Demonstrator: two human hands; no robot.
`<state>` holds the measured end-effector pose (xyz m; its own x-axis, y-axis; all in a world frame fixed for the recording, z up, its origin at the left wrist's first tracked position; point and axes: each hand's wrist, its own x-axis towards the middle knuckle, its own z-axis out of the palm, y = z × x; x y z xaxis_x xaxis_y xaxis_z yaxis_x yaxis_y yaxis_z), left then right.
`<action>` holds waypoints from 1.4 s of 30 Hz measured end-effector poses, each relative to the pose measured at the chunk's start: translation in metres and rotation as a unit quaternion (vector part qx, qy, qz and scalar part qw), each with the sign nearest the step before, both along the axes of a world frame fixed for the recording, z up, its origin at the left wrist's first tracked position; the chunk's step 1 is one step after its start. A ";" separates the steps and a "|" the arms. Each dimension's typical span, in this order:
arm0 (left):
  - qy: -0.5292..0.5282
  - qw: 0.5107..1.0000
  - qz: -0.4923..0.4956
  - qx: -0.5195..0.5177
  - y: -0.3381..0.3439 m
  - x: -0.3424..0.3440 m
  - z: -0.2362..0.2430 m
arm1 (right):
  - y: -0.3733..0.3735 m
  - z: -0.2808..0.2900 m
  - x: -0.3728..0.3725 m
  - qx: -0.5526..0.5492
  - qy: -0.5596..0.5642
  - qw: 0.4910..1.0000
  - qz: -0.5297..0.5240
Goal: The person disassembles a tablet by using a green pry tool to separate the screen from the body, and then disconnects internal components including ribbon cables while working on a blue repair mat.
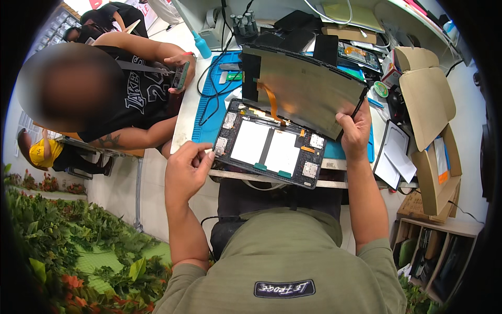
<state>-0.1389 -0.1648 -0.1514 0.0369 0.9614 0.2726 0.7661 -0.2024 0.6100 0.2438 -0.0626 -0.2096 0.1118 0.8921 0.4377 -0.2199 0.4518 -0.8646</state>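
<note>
An opened tablet lies in front of me. Its dark body (269, 137) shows two white battery cells and several square speaker parts, and its lower edge juts over the table's front edge. The screen panel (306, 86) is tilted up behind it, metallic back toward me. An orange ribbon cable (271, 100) runs between panel and body. My right hand (354, 131) grips the panel's lower right corner, thumb on the metallic side. My left hand (189, 168) has thumb and forefinger closed at the left edge of the tablet body.
A blue work mat (206, 110) lies under the tablet, with black cables (213, 83) and a blue bottle (201, 45) by it. Open cardboard boxes (429, 89) stand right, near a white-framed panel (389, 152). A person (151, 78) holding a phone (180, 75) sits close at left.
</note>
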 end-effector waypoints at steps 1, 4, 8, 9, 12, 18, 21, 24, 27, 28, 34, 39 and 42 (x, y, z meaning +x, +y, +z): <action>-0.010 1.000 0.007 0.014 0.007 -0.004 -0.004 | 0.000 0.000 0.000 0.002 -0.002 1.000 0.002; -0.115 0.993 0.026 0.030 0.030 -0.016 -0.030 | 0.001 -0.001 0.001 0.004 -0.005 1.000 0.007; -0.224 0.971 0.071 0.031 0.050 -0.019 -0.059 | 0.002 0.001 0.000 0.007 -0.008 1.000 0.007; -0.227 0.970 0.070 0.054 0.051 -0.017 -0.061 | 0.001 0.002 -0.001 0.009 -0.005 1.000 0.004; -0.230 0.967 0.081 0.073 0.052 -0.017 -0.070 | 0.000 0.001 0.001 0.008 -0.005 1.000 0.002; -0.226 0.967 0.087 0.075 0.052 -0.014 -0.070 | 0.000 0.000 0.000 -0.003 0.010 1.000 0.005; -0.224 0.967 0.090 0.085 0.051 -0.012 -0.072 | 0.000 0.001 0.001 -0.007 0.008 1.000 0.005; -0.194 0.972 0.084 0.102 0.051 -0.014 -0.075 | 0.000 0.001 0.000 -0.004 0.012 1.000 0.006; -0.221 0.967 0.078 0.099 0.052 -0.014 -0.077 | 0.000 0.000 0.001 0.000 0.010 1.000 0.009; -0.223 0.967 0.077 0.097 0.052 -0.014 -0.077 | 0.001 0.000 0.002 0.002 0.008 1.000 0.011; -0.217 0.968 0.076 0.106 0.053 -0.015 -0.077 | 0.003 -0.001 0.001 0.010 0.011 1.000 0.016; -0.196 0.973 0.079 0.090 0.050 -0.016 -0.077 | 0.004 -0.004 0.001 0.007 0.015 1.000 0.022; -0.205 0.971 0.076 0.101 0.052 -0.016 -0.078 | 0.005 -0.008 0.005 0.014 0.006 0.999 0.034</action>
